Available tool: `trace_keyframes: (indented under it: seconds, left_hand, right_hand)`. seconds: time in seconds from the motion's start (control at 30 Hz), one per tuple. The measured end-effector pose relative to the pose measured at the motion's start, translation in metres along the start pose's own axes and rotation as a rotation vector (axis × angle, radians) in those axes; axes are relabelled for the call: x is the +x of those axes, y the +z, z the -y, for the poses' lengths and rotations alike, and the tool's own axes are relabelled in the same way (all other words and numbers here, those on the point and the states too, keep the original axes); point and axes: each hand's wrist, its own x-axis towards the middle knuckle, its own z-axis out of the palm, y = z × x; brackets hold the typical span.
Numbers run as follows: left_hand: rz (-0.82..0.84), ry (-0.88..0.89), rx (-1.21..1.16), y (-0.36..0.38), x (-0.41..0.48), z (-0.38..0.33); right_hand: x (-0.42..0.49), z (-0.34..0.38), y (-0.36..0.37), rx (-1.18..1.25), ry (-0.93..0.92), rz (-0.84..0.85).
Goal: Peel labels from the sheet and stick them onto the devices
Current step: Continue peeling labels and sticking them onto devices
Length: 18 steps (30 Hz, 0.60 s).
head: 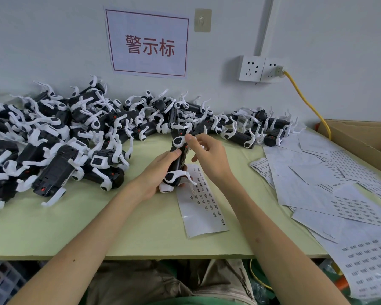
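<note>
My left hand (158,172) grips a black device with white legs (178,160), held upright above the table. My right hand (207,154) has its thumb and forefinger pressed on the device's upper end, near a white joint; any label under the fingertips is hidden. A narrow label sheet (204,205) with rows of small black labels lies on the table just below the device. A large pile of the same black-and-white devices (64,137) covers the left and back of the table.
Several loose label sheets (330,179) are spread over the table's right side, some hanging over the front edge. A cardboard box (361,137) stands at the far right. A yellow cable (304,100) runs from the wall socket. The green tabletop (97,227) shows in front.
</note>
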Motion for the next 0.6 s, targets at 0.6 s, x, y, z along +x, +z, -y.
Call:
trace_keyframes:
  seconds: [0.6]
  left_hand:
    - [0.003,-0.033,-0.003,0.0005,-0.0026,-0.0021]
  right_hand:
    - [0.0000,0.0004,0.0000,0.030,-0.019,-0.012]
